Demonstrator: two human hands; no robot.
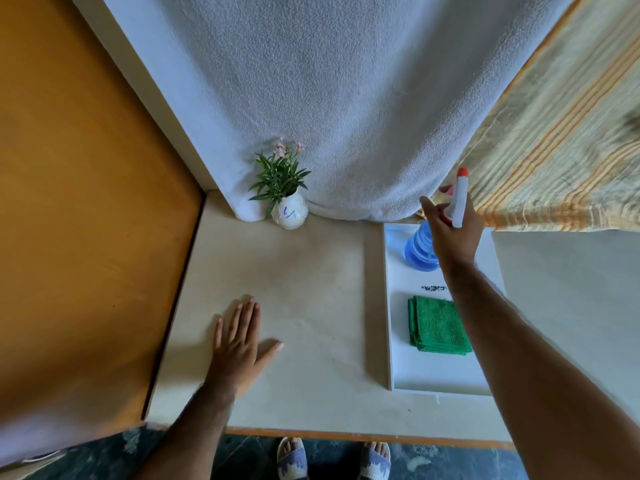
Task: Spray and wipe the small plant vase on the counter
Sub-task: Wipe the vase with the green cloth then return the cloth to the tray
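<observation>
An orange-brown panel (86, 202) filled the left side, standing against the edge of the pale counter (311, 289). The person's left hand (239, 344) lay flat on that counter, palm down, fingers spread and the thumb angled out to the right — holding nothing. Well beyond its fingertips, toward the back, stood the small white vase (290, 213) with blue marks on its belly, upright on the counter and tucked against the hanging white towel (329, 98). Green leaves and a few pale pink flowers (278, 174) rose out of its neck, leaning a little to the left.

Further right, a white tray (440, 379) rested on the counter. The right hand (452, 230) was raised over the tray's far end, closed around the neck of a spray bottle (424, 249) — blue body hanging below the hand, white head with a red tip sticking up past the knuckles. I couldn't tell whether the bottle's base touched the tray. The vase sat well to the left of this grip, at about the same depth. Nearer than the grip, a folded green cloth (438, 325) lay in the tray, with a dark smudge of print between it and the bottle. A striped yellow-orange fabric (561, 133) hung behind the right hand.
</observation>
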